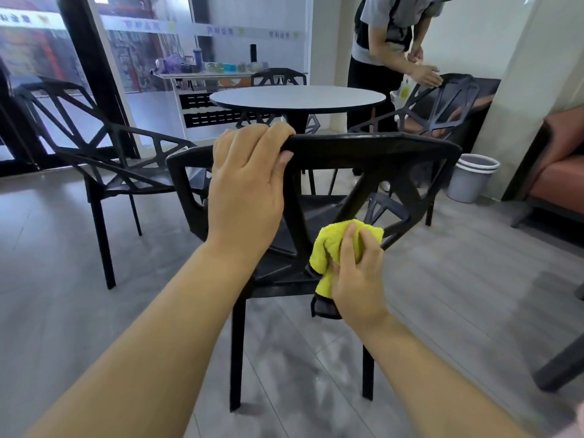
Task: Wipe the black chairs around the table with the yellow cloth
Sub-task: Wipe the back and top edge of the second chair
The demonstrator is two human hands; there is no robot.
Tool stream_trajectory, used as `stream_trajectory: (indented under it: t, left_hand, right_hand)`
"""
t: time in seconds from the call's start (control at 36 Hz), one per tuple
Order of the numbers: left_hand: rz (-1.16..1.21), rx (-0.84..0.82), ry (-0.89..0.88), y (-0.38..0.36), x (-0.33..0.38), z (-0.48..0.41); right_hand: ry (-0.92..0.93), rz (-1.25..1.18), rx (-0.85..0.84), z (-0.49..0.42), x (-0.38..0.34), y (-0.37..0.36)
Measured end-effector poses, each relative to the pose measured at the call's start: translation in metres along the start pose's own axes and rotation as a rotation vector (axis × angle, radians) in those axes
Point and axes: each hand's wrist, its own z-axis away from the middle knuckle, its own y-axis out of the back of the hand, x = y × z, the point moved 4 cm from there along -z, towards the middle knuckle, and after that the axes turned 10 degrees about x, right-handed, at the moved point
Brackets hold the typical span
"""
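Note:
A black lattice chair [373,153] stands right in front of me with its back toward me. My left hand [246,181] grips the top rail of that backrest, fingers curled over the edge. Lower down, my right hand [357,267] holds the bunched yellow cloth [328,248] against the lower right strut of the backrest, near the seat. Another black chair [94,143] stands to the left, one [442,105] to the right of the round table [297,98], and a fourth [278,75] behind it.
A person [392,42] bends over the right chair, with a hand on its backrest. Stacked grey bins [471,178] stand by the wall at the right. A brown sofa [559,172] is at the far right. A white shelf unit [202,77] with bottles lines the window.

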Motion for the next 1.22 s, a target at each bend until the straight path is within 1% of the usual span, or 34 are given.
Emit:
stream_trajectory:
  t: [0.14,0.19,0.28,0.33,0.39,0.44,0.47,0.53,0.61,0.72,0.83,0.89,0.94,1.03,1.11,1.22]
  left_hand:
    - [0.014,0.009,0.004,-0.003,0.000,0.003]
    - [0.020,0.011,0.012,-0.004,0.000,0.004]
    - [0.029,0.014,0.025,-0.004,-0.003,0.003]
    - [0.031,0.011,0.022,-0.004,-0.004,0.002]
    - [0.038,0.005,0.021,-0.004,-0.005,0.001]
    - [0.052,0.003,0.023,-0.003,-0.004,0.001]
    - [0.057,0.004,0.025,-0.003,-0.004,0.001]
    - [0.070,0.004,0.030,-0.002,-0.004,0.000]
    - [0.097,0.004,0.047,-0.001,-0.004,-0.001]
    - [0.124,0.005,0.076,0.000,-0.004,-0.001]
    - [0.143,-0.010,0.110,0.004,-0.002,-0.004]
    - [0.146,-0.026,0.123,0.006,-0.003,-0.005]
    - [0.151,-0.039,0.140,0.009,-0.004,-0.006]
    - [0.172,-0.037,0.192,0.016,-0.009,-0.005]
    - [0.174,-0.023,0.234,0.024,-0.014,-0.005]
    - [0.164,-0.020,0.247,0.028,-0.012,-0.009]
  right_hand:
    - [-0.037,-0.050,0.188,-0.031,-0.005,0.027]
    - [-0.058,-0.071,0.204,-0.038,-0.006,0.026]
    - [-0.019,-0.081,0.108,-0.026,-0.007,0.009]
    - [-0.011,-0.023,0.022,-0.007,-0.004,-0.003]
    - [-0.082,0.027,-0.085,0.007,-0.001,-0.012]
    - [-0.064,0.006,-0.085,0.016,-0.004,-0.010]
    - [-0.025,0.000,-0.070,0.018,-0.005,-0.009]
    - [-0.044,-0.045,-0.011,0.010,-0.008,0.001]
    - [-0.065,-0.122,0.130,-0.016,-0.017,0.025]
    - [-0.038,-0.261,0.293,-0.057,-0.029,0.061]
    - [-0.039,-0.268,0.369,-0.094,-0.033,0.088]
    - [-0.046,-0.260,0.359,-0.109,-0.035,0.097]
    - [-0.043,-0.242,0.297,-0.119,-0.035,0.100]
    - [0.010,-0.189,0.233,-0.124,-0.040,0.102]
    - [0.065,-0.162,0.214,-0.123,-0.049,0.101]
    - [0.075,-0.148,0.222,-0.120,-0.054,0.096]
